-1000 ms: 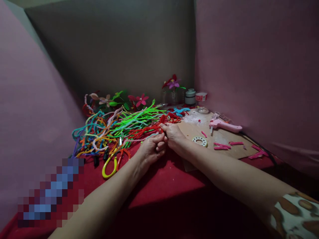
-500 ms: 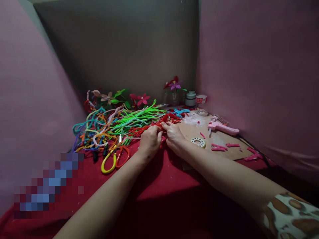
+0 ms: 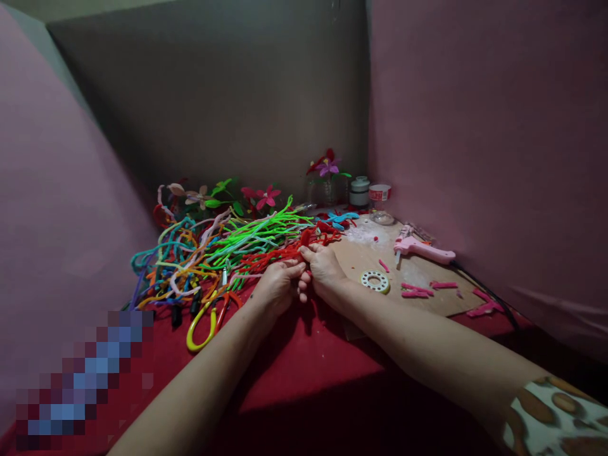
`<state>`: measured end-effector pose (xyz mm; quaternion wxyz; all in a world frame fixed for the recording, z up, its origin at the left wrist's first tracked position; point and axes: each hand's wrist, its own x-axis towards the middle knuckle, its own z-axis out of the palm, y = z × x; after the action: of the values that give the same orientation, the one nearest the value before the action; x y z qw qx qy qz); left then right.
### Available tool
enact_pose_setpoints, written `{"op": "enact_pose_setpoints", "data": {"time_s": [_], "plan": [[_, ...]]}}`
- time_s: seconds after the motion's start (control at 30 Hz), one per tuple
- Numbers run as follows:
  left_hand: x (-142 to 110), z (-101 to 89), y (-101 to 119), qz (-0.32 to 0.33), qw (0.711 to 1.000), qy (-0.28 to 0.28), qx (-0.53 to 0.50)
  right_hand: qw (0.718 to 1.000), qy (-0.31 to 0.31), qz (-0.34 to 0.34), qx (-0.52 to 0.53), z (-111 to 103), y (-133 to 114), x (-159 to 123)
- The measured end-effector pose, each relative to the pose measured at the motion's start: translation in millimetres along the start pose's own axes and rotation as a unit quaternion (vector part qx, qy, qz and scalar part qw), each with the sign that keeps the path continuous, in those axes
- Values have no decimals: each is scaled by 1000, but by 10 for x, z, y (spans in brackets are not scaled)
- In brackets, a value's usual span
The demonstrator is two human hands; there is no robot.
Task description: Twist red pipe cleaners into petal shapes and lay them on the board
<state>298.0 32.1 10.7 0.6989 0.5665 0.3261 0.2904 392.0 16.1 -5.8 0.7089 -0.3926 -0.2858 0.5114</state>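
My left hand (image 3: 281, 283) and my right hand (image 3: 324, 268) meet over the front of the table, fingers pinched together. Between their fingertips is a piece of red fuzzy pipe cleaner (image 3: 306, 237), its loop-like tip sticking up above the fingers; its lower part is hidden by them. Just behind the hands lies a bundle of red pipe cleaners (image 3: 266, 258), with bright green pipe cleaners (image 3: 266, 228) heaped beyond it. Scissors (image 3: 202, 329) with one yellow and one orange-red handle rest left of my left wrist.
On the right, a cardboard sheet (image 3: 446, 305) bears a pink glue gun (image 3: 425, 248), a white perforated ring (image 3: 363, 282) and pink pipe cleaner pieces (image 3: 444, 285). Tangled coloured pipe cleaners (image 3: 164, 253) lie left. Pipe cleaner flowers (image 3: 267, 196), a small jar (image 3: 360, 192) and a clear cup (image 3: 381, 206) stand behind.
The view has shifted slightly. My hands have come a little lower and toward me with the red piece; the left fingers have changed their hold, now reaching straighter toward the right fingertips.
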Motion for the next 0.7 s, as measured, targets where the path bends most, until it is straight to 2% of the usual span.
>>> {"op": "enact_pose_setpoints", "data": {"time_s": [0.07,0.13,0.27,0.33,0.43,0.47,0.5,0.53,0.57,0.7], "plan": [[0,-28,22,34,998,23,44,998,6,-52,-20,-26,10,31],[-2,-68,57,100,986,74,109,995,9,-98,-27,-45,23,64],[-10,-173,103,184,944,112,248,996,-15,-78,-48,-44,47,56],[-20,-228,97,239,892,145,356,995,-18,-70,-72,-30,54,21],[-42,-294,75,325,775,196,506,990,-16,-58,-127,-10,57,-27],[-48,-310,72,337,749,203,533,989,-16,-53,-138,-7,56,-37],[-52,-324,76,339,739,205,545,988,-16,-48,-144,-7,54,-45],[-54,-337,86,329,745,201,544,988,-17,-45,-148,-8,51,-52],[-53,-349,105,310,766,191,530,987,-18,-42,-151,-9,46,-59],[-34,-405,230,194,911,120,343,982,-35,-16,-185,-6,22,-99]]}}
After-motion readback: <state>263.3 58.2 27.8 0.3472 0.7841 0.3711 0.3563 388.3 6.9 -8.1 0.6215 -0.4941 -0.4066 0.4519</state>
